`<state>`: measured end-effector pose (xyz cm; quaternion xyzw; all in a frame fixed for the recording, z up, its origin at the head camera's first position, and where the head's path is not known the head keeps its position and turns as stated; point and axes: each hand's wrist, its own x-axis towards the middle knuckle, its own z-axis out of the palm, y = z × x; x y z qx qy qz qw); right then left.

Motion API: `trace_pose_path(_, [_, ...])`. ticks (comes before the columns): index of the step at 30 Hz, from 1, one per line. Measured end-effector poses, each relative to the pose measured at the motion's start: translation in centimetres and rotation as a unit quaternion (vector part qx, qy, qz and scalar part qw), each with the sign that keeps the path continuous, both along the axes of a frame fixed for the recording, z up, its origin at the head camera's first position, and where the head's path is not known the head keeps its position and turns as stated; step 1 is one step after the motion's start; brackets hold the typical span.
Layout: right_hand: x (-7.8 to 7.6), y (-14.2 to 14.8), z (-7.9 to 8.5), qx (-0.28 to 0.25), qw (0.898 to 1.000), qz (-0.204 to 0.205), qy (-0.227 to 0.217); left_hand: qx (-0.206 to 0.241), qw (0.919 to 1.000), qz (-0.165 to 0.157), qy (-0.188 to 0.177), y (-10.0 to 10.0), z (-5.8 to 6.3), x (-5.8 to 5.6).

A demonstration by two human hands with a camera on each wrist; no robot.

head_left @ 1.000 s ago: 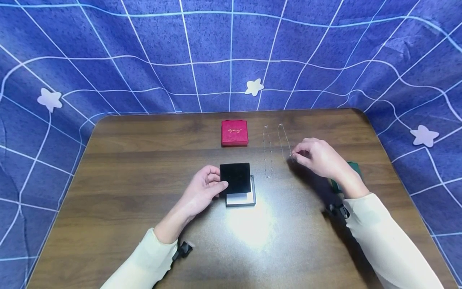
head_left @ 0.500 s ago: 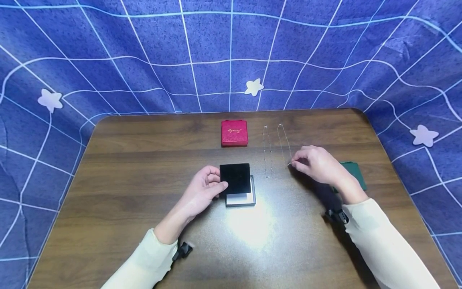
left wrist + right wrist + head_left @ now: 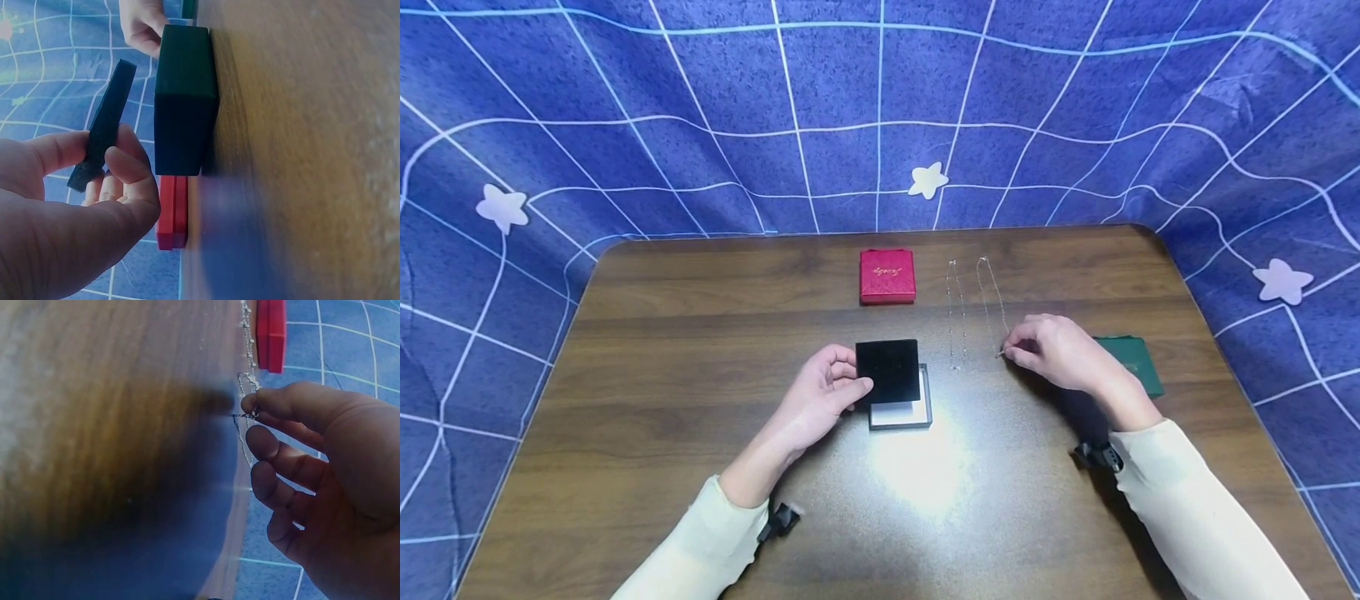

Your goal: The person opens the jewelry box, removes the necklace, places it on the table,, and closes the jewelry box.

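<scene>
My left hand (image 3: 814, 398) holds a flat black jewellery box pad (image 3: 887, 371) by its left side, thumb on top in the head view. Tilted in the left wrist view, the pad (image 3: 109, 122) is apart from the open dark jewellery box (image 3: 181, 134). The head view shows that box (image 3: 927, 408) partly under the pad, with its pale inside visible. My right hand (image 3: 1056, 354) pinches the near end of a thin necklace (image 3: 997, 292) that lies in a long loop. In the right wrist view the chain (image 3: 244, 440) runs by the thumb and index fingertips.
A second necklace (image 3: 951, 312) lies stretched out left of the pinched one. The red jewellery box (image 3: 887, 277) stands at the back. Partly behind my right wrist is a green box (image 3: 1135, 358). A blue curtain (image 3: 700, 167) hangs behind the wooden table (image 3: 685, 333).
My right hand has moved toward the table's front, drawing the necklace's near end with it, and more of the green box shows. My left hand and the pad stay almost still.
</scene>
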<state>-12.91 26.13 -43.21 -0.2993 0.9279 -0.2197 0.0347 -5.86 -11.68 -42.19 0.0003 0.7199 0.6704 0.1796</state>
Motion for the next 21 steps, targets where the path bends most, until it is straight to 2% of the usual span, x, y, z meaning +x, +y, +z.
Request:
trace_pose_path(9, [0.8,-0.1,-0.2,-0.002,1.000,-0.014,-0.005,0.001,1.0000,0.001,-0.005,-0.1,0.0,0.0])
trace_pose_path(18, [1.6,0.0,-0.9,-0.022,0.999,0.004,0.049,-0.001,1.0000,0.001,-0.004,-0.1,0.0,0.0])
trace_pose_path(21, [1.7,0.1,-1.0,-0.022,0.998,0.008,0.055,-0.005,1.0000,0.002,-0.005,-0.1,0.0,-0.1])
